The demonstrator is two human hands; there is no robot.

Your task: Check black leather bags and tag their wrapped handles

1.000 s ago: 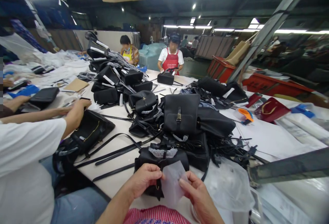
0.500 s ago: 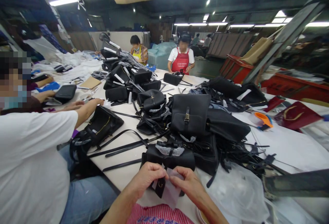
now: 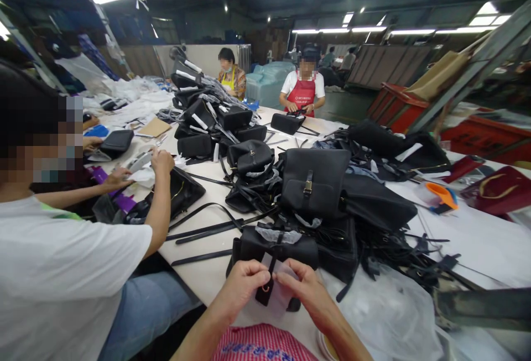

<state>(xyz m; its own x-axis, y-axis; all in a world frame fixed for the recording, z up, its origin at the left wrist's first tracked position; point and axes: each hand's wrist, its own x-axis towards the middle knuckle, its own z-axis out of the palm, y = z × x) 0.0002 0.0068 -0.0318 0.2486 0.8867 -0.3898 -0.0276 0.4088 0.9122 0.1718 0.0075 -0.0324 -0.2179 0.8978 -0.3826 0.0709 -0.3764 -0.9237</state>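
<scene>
Material in hand: a thin, translucent sheet (image 3: 282,299), smooth and limp, held before the near black bag (image 3: 249,246) at the front of the table. A dark, flat strap end (image 3: 264,293) lies over it, bearing a curved gold-coloured fitting; the sheet shows on both sides of the strap.

Grip: your left hand (image 3: 244,282) has thumb and forefinger pressed together on the sheet at the strap's left side; whether they also take the strap, you cannot tell. Your right hand (image 3: 306,284) pinches the sheet between thumb and forefinger, to the right of the strap.

The near black bag is soft-sided, its handle in crinkled clear wrap (image 3: 277,234). Behind it stands a boxier flap bag (image 3: 313,178), smooth-faced, with a metal clasp (image 3: 307,187).

Edges and room: to your left, pale tabletop (image 3: 211,281) shows between long straps (image 3: 203,258) and the slanting table edge; a co-worker's white sleeve (image 3: 120,256) is beyond that edge. At your right, a crumpled plastic bag (image 3: 390,317) sits near your forearm.

Containers: a round rimmed tub (image 3: 326,345), partly under your right forearm, contents unclear. Far right, a red bin (image 3: 477,141) holds pale sheeting.
</scene>
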